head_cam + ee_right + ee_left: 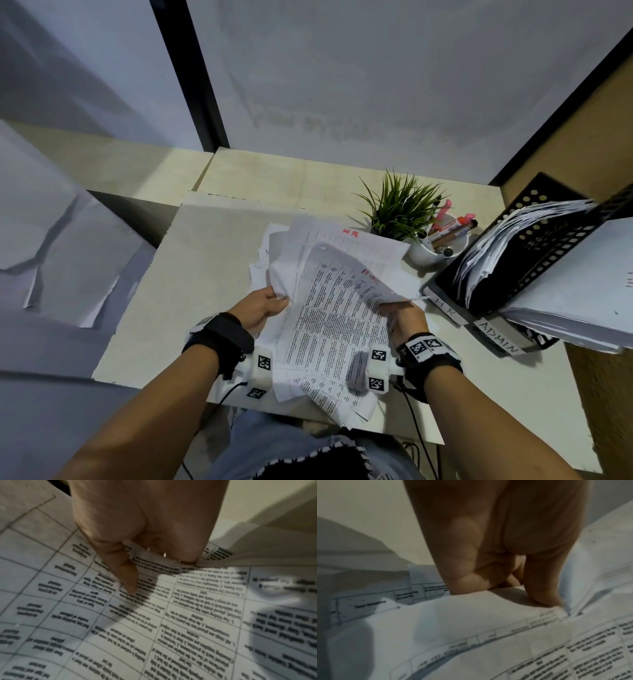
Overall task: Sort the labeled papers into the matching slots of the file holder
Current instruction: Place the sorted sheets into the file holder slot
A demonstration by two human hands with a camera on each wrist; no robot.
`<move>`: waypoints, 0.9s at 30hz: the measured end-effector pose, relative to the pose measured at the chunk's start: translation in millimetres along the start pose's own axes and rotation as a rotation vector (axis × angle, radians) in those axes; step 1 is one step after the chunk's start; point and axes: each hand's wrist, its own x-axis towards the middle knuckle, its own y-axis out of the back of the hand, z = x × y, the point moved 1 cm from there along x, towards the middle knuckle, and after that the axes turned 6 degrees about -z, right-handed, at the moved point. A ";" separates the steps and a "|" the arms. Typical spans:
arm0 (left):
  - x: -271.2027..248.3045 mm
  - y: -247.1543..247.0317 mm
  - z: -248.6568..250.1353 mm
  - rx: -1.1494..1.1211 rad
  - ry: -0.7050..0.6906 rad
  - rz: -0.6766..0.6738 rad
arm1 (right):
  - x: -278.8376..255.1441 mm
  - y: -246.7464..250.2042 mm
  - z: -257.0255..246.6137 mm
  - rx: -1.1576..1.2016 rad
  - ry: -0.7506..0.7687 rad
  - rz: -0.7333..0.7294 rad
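Observation:
A loose stack of printed papers (329,308) with tables and red handwritten labels lies on the desk in front of me. My left hand (265,306) pinches the left edge of a lifted sheet (599,563) with thumb and fingers. My right hand (404,317) pinches the right edge of the top printed sheet (154,615), thumb on top. The black perforated file holder (534,253) stands at the right, with white slot labels reading "HR" (445,306) and "ADMIN" (500,337). Both slots hold thick bundles of paper.
A small potted green plant (399,209) and a white cup of markers (442,240) stand just behind the papers, left of the file holder. Cables hang off the desk's near edge (411,435). Grey partition walls enclose the desk at the back and right.

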 end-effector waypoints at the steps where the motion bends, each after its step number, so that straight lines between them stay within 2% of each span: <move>1: -1.6 0.0 1.3 -0.005 -0.002 0.008 | 2.0 -1.5 1.6 0.060 0.016 -0.019; 3: -0.2 1.9 3.3 -0.001 -0.022 0.055 | 3.6 -3.6 1.9 0.096 0.050 0.052; 5: 1.3 4.6 7.0 0.002 -0.055 0.157 | 0.1 -2.9 -0.3 0.127 0.123 0.116; 7: 5.1 7.0 7.5 -0.043 -0.087 0.247 | -4.1 -4.3 -5.3 0.102 0.154 0.111; 13: 16.5 2.2 10.1 -0.001 -0.127 0.403 | 10.6 13.1 -2.9 -0.035 0.137 0.166; 16: 17.5 3.2 14.2 0.062 -0.100 0.421 | 8.9 23.9 1.2 -0.142 0.097 0.132; 20: 17.7 5.6 16.6 0.098 -0.071 0.415 | 5.0 28.0 3.3 -0.039 0.150 0.023; 24: 12.4 -2.6 22.2 0.059 -0.066 0.354 | 19.1 24.7 6.0 -0.170 0.117 0.114; 27: 4.7 -15.0 24.1 0.072 -0.086 0.246 | 24.1 18.2 6.6 -0.223 0.107 0.154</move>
